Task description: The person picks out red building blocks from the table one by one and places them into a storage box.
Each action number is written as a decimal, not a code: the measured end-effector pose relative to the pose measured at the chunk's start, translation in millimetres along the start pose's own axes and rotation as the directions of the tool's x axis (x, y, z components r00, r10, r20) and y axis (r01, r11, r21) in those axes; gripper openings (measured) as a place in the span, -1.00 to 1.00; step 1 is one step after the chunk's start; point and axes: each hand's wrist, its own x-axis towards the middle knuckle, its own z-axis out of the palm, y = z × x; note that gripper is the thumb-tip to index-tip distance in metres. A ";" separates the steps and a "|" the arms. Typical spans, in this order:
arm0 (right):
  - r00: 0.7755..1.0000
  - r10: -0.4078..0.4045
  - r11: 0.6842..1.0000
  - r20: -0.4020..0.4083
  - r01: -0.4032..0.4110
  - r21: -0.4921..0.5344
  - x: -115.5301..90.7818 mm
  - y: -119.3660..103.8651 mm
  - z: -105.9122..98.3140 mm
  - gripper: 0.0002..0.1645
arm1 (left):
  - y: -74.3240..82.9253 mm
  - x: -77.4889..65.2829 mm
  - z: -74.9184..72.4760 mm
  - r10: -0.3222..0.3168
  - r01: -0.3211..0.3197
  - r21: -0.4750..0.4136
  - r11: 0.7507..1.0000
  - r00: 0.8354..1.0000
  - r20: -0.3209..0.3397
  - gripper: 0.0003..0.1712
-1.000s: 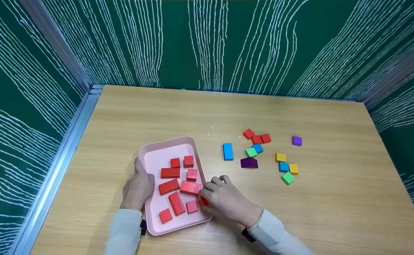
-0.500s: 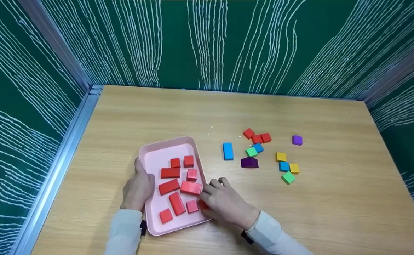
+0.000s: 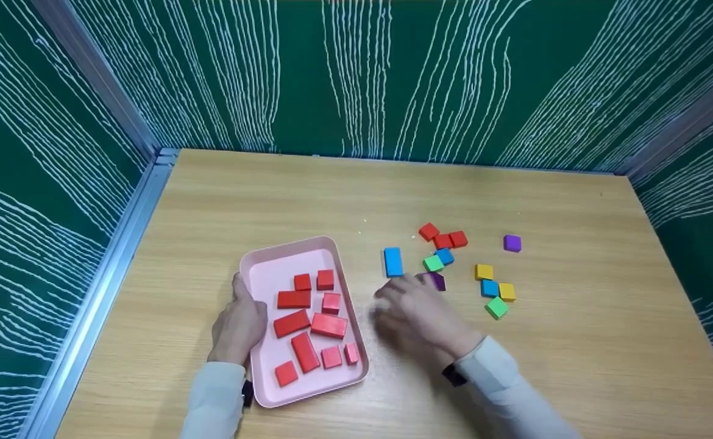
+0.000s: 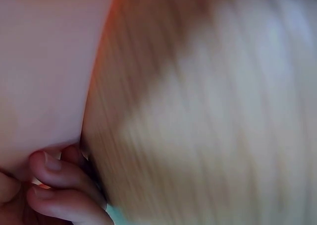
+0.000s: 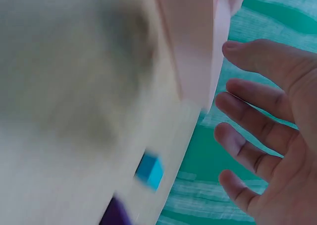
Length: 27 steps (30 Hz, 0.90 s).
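Note:
In the head view my left hand [image 3: 237, 327] grips the left edge of a pink tray [image 3: 265, 271], thumb over the rim. The left wrist view shows curled fingers [image 4: 64, 178] against the tray's wall [image 4: 44, 66]. Several red and pinkish-red blocks lie in the tray, among them a small pinkish-red block [image 3: 351, 353] at its right side. My right hand [image 3: 423, 314], blurred, hangs over the table right of the tray and partly hides a dark purple block [image 3: 437, 281]. In the right wrist view this hand [image 5: 277, 136] has spread fingers and nothing in them.
Three red blocks [image 3: 442, 241] sit together behind a small blue block [image 3: 445, 256] and a green block [image 3: 433, 263]. A longer blue block [image 3: 393, 262] lies nearer the tray. Yellow blocks [image 3: 484, 272] and a violet block [image 3: 512, 243] are farther right. Green walls [image 3: 301, 73] enclose the table.
My right hand has let go of the small red block at the tray's right side and moved right and away from me, toward the dark purple block. The left hand stays on the tray.

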 end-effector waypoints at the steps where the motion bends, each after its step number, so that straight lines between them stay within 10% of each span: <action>1: 1.000 0.024 1.000 -0.012 -0.024 0.005 -0.7 8.4 -2.3 -0.51 | 0.1 0.2 0.1 -0.004 0.004 -0.002 1.000 1.000 0.000 -0.13; 11: 0.976 0.184 0.983 -0.115 -0.185 0.000 -6.1 86.7 -17.8 -0.55 | -0.1 0.1 -0.1 0.001 -0.001 0.017 1.000 1.000 -0.002 -0.13; 27: 0.897 0.440 0.897 -0.039 -0.438 0.052 2.2 159.5 -22.2 -0.38 | -2.5 1.7 1.7 0.044 -0.042 0.045 0.998 0.997 -0.065 -0.14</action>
